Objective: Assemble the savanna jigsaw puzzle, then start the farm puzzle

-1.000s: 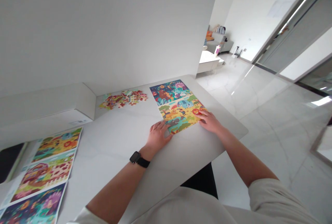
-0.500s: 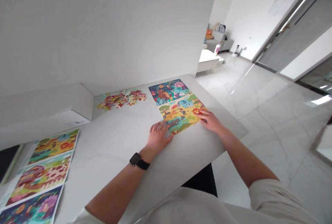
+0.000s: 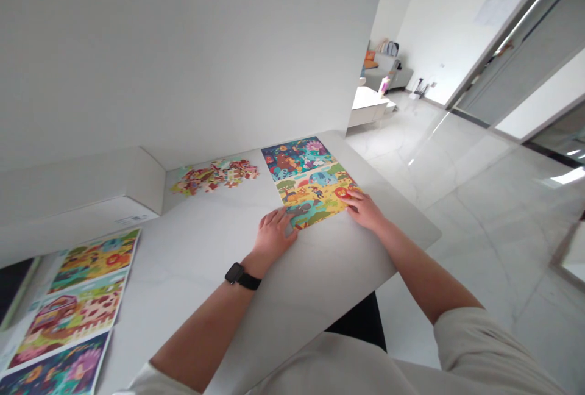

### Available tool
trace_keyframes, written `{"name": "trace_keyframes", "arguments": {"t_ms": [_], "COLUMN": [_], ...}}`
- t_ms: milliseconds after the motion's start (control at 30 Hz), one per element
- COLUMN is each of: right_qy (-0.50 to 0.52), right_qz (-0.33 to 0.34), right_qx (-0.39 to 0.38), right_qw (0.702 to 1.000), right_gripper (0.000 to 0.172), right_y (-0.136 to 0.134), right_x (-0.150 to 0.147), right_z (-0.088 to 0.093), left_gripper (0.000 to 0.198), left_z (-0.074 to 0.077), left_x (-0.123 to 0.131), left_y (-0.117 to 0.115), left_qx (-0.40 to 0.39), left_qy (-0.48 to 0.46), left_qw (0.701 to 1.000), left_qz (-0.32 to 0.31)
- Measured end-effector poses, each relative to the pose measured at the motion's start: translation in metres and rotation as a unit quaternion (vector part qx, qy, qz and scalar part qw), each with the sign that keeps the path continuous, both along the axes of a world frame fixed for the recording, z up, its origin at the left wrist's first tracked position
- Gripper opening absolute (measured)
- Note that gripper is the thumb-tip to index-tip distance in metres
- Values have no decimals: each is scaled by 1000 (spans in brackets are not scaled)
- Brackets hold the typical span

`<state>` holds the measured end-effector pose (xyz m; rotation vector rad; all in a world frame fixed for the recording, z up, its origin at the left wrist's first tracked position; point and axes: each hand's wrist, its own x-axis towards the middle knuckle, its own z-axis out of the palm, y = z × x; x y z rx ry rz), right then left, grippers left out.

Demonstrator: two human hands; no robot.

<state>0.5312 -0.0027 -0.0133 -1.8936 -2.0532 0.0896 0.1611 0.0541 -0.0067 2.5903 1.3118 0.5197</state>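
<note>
A colourful assembled jigsaw puzzle (image 3: 309, 178) with animal scenes lies on the white table (image 3: 228, 249) near its far right corner. My left hand (image 3: 273, 235), with a black watch on its wrist, rests flat on the puzzle's near left corner, fingers spread. My right hand (image 3: 365, 211) lies flat on the near right corner, fingers stretched onto the picture. Neither hand holds anything.
A heap of loose puzzle pieces (image 3: 214, 175) lies by the wall, left of the puzzle. A white box (image 3: 77, 191) stands at the left. A printed picture sheet (image 3: 68, 309) lies at the near left. Beyond the table's right edge, the floor opens into a far room.
Both hands and the puzzle have slid a little away from me, toward the wall. The view has shifted slightly.
</note>
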Motion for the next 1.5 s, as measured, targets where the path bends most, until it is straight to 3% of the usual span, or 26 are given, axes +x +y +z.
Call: {"name": "trace_keyframes", "arguments": {"t_ms": [233, 733, 967, 1233, 1500], "right_qy": [21, 32, 24, 81, 84], "right_qz": [3, 16, -36, -37, -27], "right_qx": [-1, 21, 22, 63, 99], "right_qw": [1000, 999, 999, 994, 991], "right_gripper": [42, 40, 41, 39, 38], "right_y": [19, 27, 28, 27, 20], "right_x": [8, 23, 22, 26, 19], "right_z": [-2, -9, -12, -21, -22], "left_gripper": [48, 51, 53, 55, 53], "left_z": [-5, -5, -8, -3, -6], "left_x": [4, 8, 13, 14, 11], "left_y": [12, 11, 8, 6, 5], "left_qx": [-20, -45, -38, -42, -24], "left_qy": [-10, -11, 10, 32, -6], "left_qw": [1000, 999, 999, 999, 1000], "left_qz": [1, 1, 7, 11, -3]}}
